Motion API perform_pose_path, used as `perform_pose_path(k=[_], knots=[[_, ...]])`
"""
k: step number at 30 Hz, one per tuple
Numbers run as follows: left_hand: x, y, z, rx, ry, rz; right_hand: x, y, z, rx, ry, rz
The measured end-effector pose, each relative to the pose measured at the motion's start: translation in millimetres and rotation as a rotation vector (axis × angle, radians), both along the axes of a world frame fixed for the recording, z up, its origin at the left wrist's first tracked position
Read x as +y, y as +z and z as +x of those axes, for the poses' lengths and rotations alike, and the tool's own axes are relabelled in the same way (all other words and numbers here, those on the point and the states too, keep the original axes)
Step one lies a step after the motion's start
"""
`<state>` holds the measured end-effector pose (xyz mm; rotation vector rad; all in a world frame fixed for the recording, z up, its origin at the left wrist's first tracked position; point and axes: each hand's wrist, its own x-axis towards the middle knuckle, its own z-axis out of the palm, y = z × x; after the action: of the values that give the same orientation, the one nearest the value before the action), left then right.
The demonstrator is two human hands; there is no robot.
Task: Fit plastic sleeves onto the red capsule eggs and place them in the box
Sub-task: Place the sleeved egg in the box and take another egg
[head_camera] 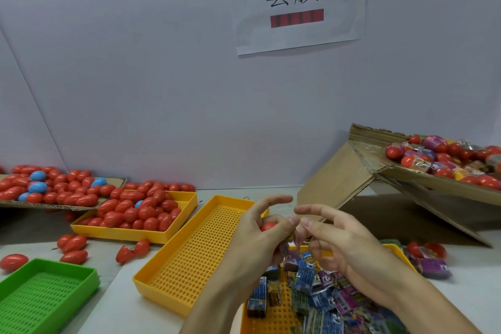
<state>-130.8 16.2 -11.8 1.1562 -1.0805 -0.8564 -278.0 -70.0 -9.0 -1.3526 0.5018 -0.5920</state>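
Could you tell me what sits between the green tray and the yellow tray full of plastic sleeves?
In the head view, an empty yellow perforated tray lies between the green tray and the sleeve tray.

"套膜" on wall paper sign

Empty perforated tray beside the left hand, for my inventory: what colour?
Yellow-orange tray, head view.
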Motion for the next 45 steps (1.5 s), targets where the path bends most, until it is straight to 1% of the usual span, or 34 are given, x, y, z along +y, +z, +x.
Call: perform_pose_path(k=[5,10,13,17,22,24,26,29,31,33,36,39,42,45], knots=[[-1,0,-3,-0.012,0.017,0.007,1,2,-1,0.056,0.114,0.045],[-2,0,-3,-0.045,0.037,0.019,-2,2,-3,0.121,0.135,0.057],[-3,-2,-3,-0.013,0.022,0.026,-2,3,-5,0.134,0.208,0.075],[-3,-4,-1,-0.005,-0.03,0.054,-3,3,-6,0.115,0.265,0.124],[-3,-6,2,0.013,-0.05,0.046,-7,0,-6,0.036,0.337,0.203],[-5,-6,2,0.033,-0.011,0.029,-8,-2,-5,0.007,0.297,0.213],[-7,-5,2,0.033,0.082,0.01,-9,-4,-2,-0.024,0.189,0.206],[-9,-6,5,-0.053,0.237,0.016,-10,-6,1,-0.075,-0.012,0.185],[-9,-6,6,-0.105,0.26,0.028,-11,-7,2,-0.078,-0.118,0.145],[-8,-7,5,-0.124,0.238,0.043,-11,-9,3,-0.083,-0.183,0.101],[-7,-7,2,-0.171,0.197,0.066,-10,-9,5,-0.082,-0.214,0.033],[-7,-7,1,-0.172,0.187,0.068,-8,-10,4,-0.065,-0.203,-0.024],[-8,-6,0,-0.175,0.222,0.063,-5,-8,4,-0.038,-0.168,-0.081],[-9,-5,0,-0.199,0.27,0.015,-3,-7,5,0.01,-0.131,-0.159]])
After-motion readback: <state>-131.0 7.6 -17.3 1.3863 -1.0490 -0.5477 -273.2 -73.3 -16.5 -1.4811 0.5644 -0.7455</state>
